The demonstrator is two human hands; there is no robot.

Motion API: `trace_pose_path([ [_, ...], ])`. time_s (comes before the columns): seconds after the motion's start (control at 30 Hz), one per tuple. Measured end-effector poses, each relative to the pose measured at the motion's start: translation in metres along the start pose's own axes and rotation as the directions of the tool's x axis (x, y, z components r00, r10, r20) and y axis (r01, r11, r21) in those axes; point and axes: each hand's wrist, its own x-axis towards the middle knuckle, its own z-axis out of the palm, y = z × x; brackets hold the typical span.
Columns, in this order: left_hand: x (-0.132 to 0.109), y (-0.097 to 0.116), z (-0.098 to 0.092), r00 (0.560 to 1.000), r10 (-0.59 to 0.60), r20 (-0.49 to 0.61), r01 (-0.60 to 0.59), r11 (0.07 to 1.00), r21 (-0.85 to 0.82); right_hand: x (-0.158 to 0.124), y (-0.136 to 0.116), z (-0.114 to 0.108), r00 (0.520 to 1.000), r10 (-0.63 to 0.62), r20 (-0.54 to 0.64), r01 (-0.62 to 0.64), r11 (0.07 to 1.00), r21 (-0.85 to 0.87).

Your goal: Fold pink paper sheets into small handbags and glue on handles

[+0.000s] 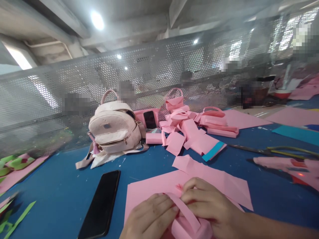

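You have a ceiling lamp [97,20] glaring overhead, brightness at upper right; mesh screen [154,71] looks hazy, patches pixelated, edges stretched.

From here the backpack [114,124] looks smooth and leather-like, its zip pull [125,142] of shiny metal. Behind it stands a grey perforated metal screen [154,63]. Front-right of the backpack, the folded form [191,229] is matt, creased pink paper; right beside the backpack, the heaped pieces [175,142] look the same. Far right of it, a glue gun [279,164] seems smooth plastic
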Motion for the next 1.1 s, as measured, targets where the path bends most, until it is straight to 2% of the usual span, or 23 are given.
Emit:
trace_pose_path([
  [0.1, 0.001, 0.001, 0.001, 1.000, -0.001, -0.012, 0.000, 1.000, -0.009, 0.002, -0.002, -0.001, 1.000, 0.016, 0.017, -0.016, 1.000, -0.023],
  [0.27, 0.002, 0.008, 0.003, 0.995, -0.097, -0.037, 0.097, 0.995, 0.003, 0.004, -0.001, -0.002, 0.998, 0.029, 0.047, -0.028, 0.999, -0.038],
  [0.43, -0.002, 0.007, 0.004, 0.998, -0.038, -0.043, 0.038, 0.999, -0.003, -0.002, 0.001, -0.004, 0.998, -0.044, 0.038, 0.045, 0.998, -0.043],
  [0.67, 0.000, -0.008, -0.003, 1.000, -0.006, 0.006, 0.007, 1.000, -0.026, -0.005, 0.002, -0.014, 0.999, -0.016, 0.040, 0.018, 0.999, -0.043],
  [0.77, 0.004, -0.013, -0.009, 0.998, -0.058, 0.039, 0.060, 0.996, -0.059, -0.005, 0.003, -0.017, 1.000, 0.004, 0.022, -0.003, 0.999, -0.047],
  [0.87, 0.006, -0.013, -0.012, 0.991, -0.136, 0.011, 0.136, 0.990, -0.048, -0.005, 0.006, -0.016, 0.998, 0.019, -0.055, -0.022, 0.998, -0.054],
  [0.93, 0.006, -0.011, -0.012, 0.981, -0.190, -0.024, 0.189, 0.981, -0.040, -0.007, 0.008, -0.013, 0.993, 0.069, -0.100, -0.076, 0.995, -0.067],
  [1.0, 0.005, -0.006, -0.012, 0.975, -0.217, -0.055, 0.215, 0.976, -0.039, -0.009, 0.011, -0.011, 0.976, 0.175, -0.133, -0.184, 0.981, -0.062],
  [1.1, 0.005, 0.000, -0.011, 0.974, -0.177, -0.143, 0.181, 0.983, 0.011, -0.014, 0.012, -0.007, 0.916, 0.376, -0.139, -0.377, 0.926, 0.019],
])
